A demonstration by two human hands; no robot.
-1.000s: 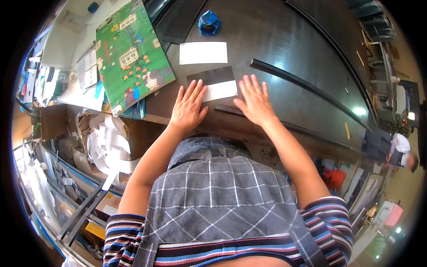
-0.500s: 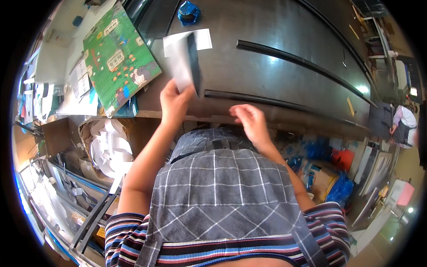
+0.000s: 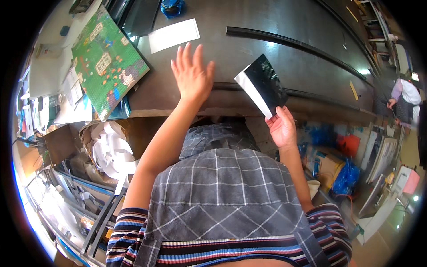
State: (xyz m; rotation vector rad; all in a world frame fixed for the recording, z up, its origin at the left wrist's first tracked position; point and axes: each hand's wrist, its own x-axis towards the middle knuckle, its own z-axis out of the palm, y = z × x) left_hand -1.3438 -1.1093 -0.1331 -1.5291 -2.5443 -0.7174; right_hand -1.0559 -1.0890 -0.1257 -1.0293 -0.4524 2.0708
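Pinched by its lower corner in my right hand [image 3: 283, 127], a black sheet [image 3: 268, 84] with a white strip along its left side tilts over the table's front edge. It looks folded or backed with white. My left hand [image 3: 193, 76] is empty, fingers spread, above the dark table [image 3: 213, 49]. Just beyond its fingertips lies a white rectangular sheet [image 3: 174, 35], flat on the tabletop. A large green illustrated board [image 3: 109, 62] rests to the left of that hand.
Long black rails [image 3: 293, 46] lie across the table. A blue-wrapped round item [image 3: 171, 8] is at the far edge. Below on the left, a carton holds white strips [image 3: 109, 149]; blue plastic bags [image 3: 344, 178] are low on the right. Another person [image 3: 404, 100] is far right.
The black-and-white sheet has passed from my left hand to my right and moved rightward. My left hand has opened and reached toward the white sheet.
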